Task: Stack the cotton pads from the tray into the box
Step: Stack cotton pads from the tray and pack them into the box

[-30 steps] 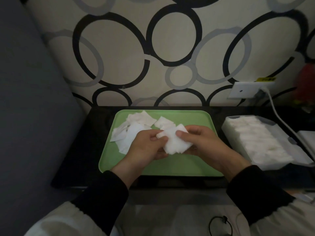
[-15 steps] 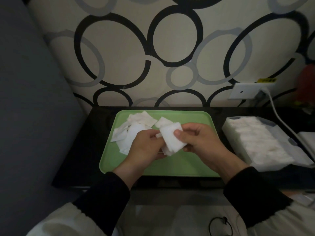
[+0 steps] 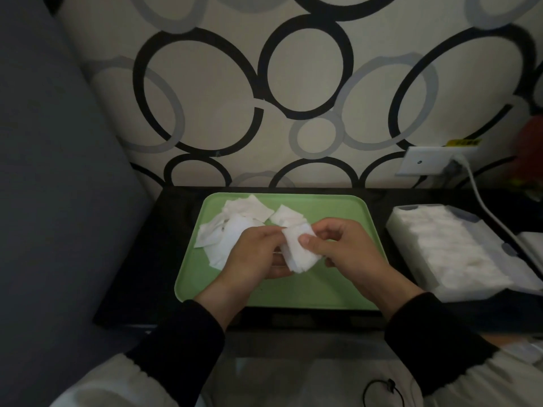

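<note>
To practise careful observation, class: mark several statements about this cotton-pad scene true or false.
1. The left hand and right hand hold a bundle of cotton pads above the tray. True.
2. The tray is blue. False: it is green.
3. The box stands right of the tray. True.
4. Nothing is left lying on the tray. False: loose pads lie at its far left.

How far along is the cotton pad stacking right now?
Done: the box on the right already holds rows of pads. In hand: the left hand and right hand grip a small bunch of pads above the green tray. Left: a loose pile lies at the tray's far left, waiting to go in.
</note>
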Demonstrator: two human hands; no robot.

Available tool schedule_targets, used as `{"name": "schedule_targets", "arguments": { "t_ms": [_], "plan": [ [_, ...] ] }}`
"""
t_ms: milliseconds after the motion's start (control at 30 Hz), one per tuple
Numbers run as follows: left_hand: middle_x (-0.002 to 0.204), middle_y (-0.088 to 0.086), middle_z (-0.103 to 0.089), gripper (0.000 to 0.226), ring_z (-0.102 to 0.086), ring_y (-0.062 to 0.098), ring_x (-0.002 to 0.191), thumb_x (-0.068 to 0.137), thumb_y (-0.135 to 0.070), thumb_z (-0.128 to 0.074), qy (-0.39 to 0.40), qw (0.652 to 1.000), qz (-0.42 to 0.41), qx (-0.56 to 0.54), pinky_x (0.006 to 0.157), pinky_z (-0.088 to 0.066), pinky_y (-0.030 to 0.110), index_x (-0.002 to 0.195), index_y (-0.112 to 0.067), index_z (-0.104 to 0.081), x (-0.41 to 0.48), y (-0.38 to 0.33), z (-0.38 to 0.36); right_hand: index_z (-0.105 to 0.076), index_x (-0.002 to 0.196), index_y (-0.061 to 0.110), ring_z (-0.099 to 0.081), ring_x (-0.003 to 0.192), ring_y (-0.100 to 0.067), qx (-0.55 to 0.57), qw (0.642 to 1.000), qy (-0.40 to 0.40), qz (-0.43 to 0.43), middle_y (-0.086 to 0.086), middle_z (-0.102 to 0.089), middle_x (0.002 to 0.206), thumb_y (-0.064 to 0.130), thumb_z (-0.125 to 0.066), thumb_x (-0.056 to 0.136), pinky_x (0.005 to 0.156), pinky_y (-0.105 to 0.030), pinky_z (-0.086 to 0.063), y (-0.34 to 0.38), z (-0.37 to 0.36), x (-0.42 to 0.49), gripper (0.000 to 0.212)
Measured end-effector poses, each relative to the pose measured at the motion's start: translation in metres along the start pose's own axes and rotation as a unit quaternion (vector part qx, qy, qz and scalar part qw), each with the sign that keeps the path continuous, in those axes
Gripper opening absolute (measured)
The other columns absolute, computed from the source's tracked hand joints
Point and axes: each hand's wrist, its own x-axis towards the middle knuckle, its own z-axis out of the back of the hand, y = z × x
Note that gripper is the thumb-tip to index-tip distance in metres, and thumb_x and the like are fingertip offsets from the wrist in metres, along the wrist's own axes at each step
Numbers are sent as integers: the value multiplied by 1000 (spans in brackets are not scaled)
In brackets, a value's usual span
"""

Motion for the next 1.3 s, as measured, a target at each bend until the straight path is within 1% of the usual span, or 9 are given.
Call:
{"name": "schedule_targets", "arguments": {
  "t_ms": [133,233,333,500,667,800,967,1167,1300],
  "plan": [
    [92,10,-77,19,-76,23,79,100,-30,-57,-16,1000,18,-14,63,-60,33,96,-16,-69,4,0,4,-69,87,-1,-55,59,-3,-2,1000,-7,11,-7,-63,77,12,-80,79,49,-10,-41,-2,-5,4,19],
    [90,4,-78,13,-75,18,86,87,-12,-74,2,999,-32,22,65,-60,28,99,-13,-70,4,6,10,-65,81,1,-50,61,-11,-4,1000,-12,6,-7,-57,71,17,-81,79,47,-12,-39,-4,-12,8,23],
    [91,0,-75,21,-72,20,86,88,-3,-71,-68,996,-40,33,67,-61,30,104,-16,-67,9,5,20,-64,81,2,-53,56,-10,-21,999,-46,-19,-4,-61,68,23,-69,91,47,-12,-40,-10,-11,19,24],
    [103,-3,-66,18,-63,17,93,91,-12,-66,-186,980,-47,54,76,-55,35,100,-27,-63,18,3,49,-70,88,18,-61,78,-10,-162,980,-116,-27,8,-67,83,15,-64,92,65,-23,-43,-31,1,42,8],
    [97,-4,-67,19,-63,15,89,90,-11,-67,-179,981,-52,58,71,-51,32,96,-29,-64,18,7,58,-67,89,21,-61,84,-14,-237,966,-104,7,8,-65,88,20,-69,89,68,-27,-44,-28,-7,50,2],
    [100,-3,-68,22,-64,16,91,89,-12,-68,-177,981,-44,61,70,-50,31,108,-24,-66,19,8,60,-64,85,24,-60,79,-12,-326,940,-95,-20,8,-63,85,51,-74,78,72,-34,-53,-22,-30,53,29],
    [96,-3,-67,17,-63,13,86,89,-11,-68,-171,982,-56,65,70,-48,30,96,-27,-65,18,6,63,-63,93,20,-60,88,-20,-399,911,-76,-66,2,-62,95,50,-77,74,77,-36,-53,-15,-42,56,38],
    [101,-3,-65,21,-63,16,90,90,-12,-68,-169,982,-55,57,67,-51,31,106,-23,-62,19,6,65,-64,77,18,-61,75,-15,-265,961,-57,-53,3,-65,79,18,-75,83,61,-25,-43,-10,-35,54,12],
    [109,-2,-66,32,-64,20,97,89,-14,-71,-169,983,-40,61,75,-55,36,117,-19,-58,20,6,61,-67,86,9,-65,74,-17,-140,987,-72,-37,-6,-70,84,14,-73,86,68,-31,-52,2,-18,49,7]
  ]
}}
